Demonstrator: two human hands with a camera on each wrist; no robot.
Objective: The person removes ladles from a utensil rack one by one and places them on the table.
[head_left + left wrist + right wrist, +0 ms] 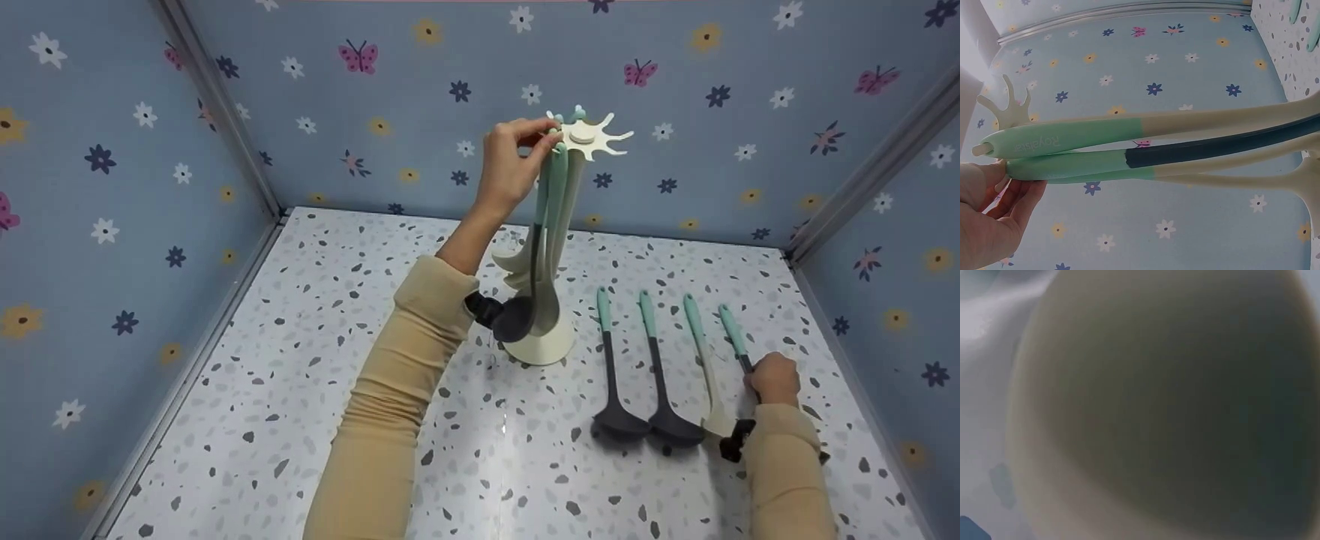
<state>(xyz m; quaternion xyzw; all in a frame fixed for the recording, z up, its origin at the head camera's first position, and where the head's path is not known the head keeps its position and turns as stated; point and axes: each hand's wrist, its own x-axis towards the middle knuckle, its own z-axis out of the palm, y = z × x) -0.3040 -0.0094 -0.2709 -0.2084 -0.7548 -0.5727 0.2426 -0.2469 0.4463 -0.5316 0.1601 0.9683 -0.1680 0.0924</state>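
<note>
A dark ladle (pixel 514 321) with a green handle is held upright against the pale stand (pixel 583 137), its bowl hanging low in front of the stand's base. The top of the handle is pinched between the thumb and fingers of the left hand (pixel 511 161). Pale utensils (pixel 547 309) are hung close beside it. Whether the ladle is already hooked cannot be told, since the spot is covered by the fingers.

The step in hand is judged to be the hooking or unhooking of this ladle. For the next move, the hole in its handle would need to be guided along one arm of the stand, without its neighbours being knocked.

To the right, two dark ladles (pixel 622 424) and a pale spoon (pixel 710 375) are laid in a row on the speckled table (pixel 300 450). Beyond them, the dark-shafted utensil (pixel 732 330) is gripped by the curled right hand (pixel 777 379), its head hidden.
</note>
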